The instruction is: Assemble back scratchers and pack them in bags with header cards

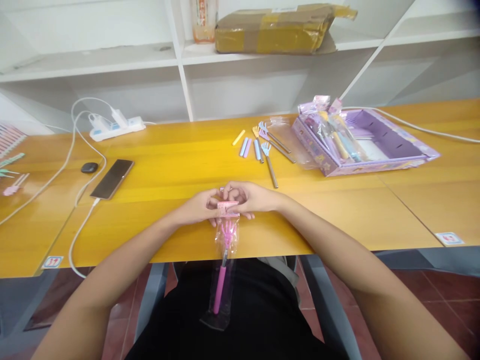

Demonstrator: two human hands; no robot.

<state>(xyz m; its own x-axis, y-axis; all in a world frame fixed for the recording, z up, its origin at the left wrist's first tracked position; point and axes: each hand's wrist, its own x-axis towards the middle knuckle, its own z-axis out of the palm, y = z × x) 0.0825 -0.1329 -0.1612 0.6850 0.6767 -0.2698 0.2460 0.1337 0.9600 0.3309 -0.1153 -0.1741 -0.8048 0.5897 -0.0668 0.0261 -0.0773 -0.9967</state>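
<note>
Between my hands is a small pink printed card (228, 209) at the top of a clear plastic bag. Inside that bag lies a pink back scratcher (220, 289), its hand-shaped head up near the card and its handle hanging past the table edge toward my lap. My left hand (204, 206) pinches the card's left side. My right hand (245, 197) grips its right side, thumb across the front and fingers curled behind. Beyond my hands lie several unbagged back scratcher heads on metal rods (273, 170) and loose coloured handles (245, 147).
A purple cardboard tray (378, 165) with bagged back scratchers (343, 140) stands at the right, clear plastic bags (296, 142) beside it. Leftward are a phone (112, 179) on a cable, a black earbud case (89, 167) and a power strip (118, 129). A taped box (273, 30) rests on the shelf.
</note>
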